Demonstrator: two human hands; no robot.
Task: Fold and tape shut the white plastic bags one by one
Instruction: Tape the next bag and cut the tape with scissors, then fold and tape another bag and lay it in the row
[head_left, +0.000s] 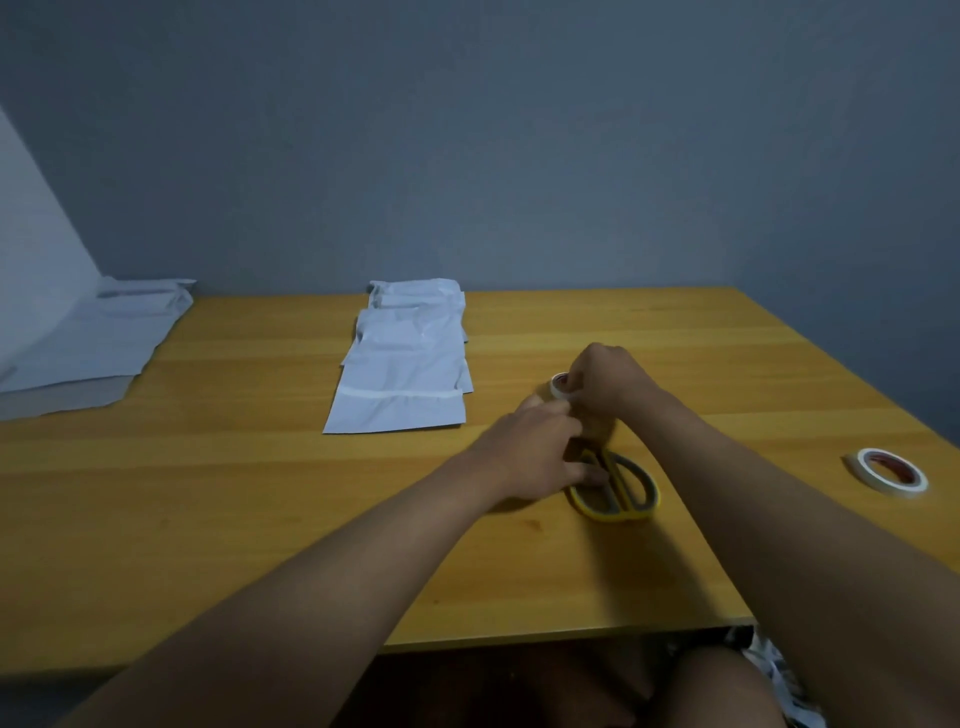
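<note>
We are readying tape; no bag looks sealed yet.

Our right hand (602, 382) grips a small white tape roll (560, 387); our left hand (530, 452) pinches at its edge above the yellow-handled scissors (618, 488). The white plastic bags (405, 374) lie overlapped at 11 o'clock on the wooden desk (260, 493), apparently awaiting folding; a spare tape roll (891, 472) sits at 3 o'clock.

Dim, flat light with a cool blue-grey cast; we see no hard shadows, only a soft dark patch under the left hand (530, 452). Motion blur smears both hands, the right hand (602, 384) too. Wide-angle distortion bends the bench (260, 493) edges and stretches the forearms near the bottom corners. Wall is noisy and vignetted. Mild sheen on the white bags (405, 374).
</note>
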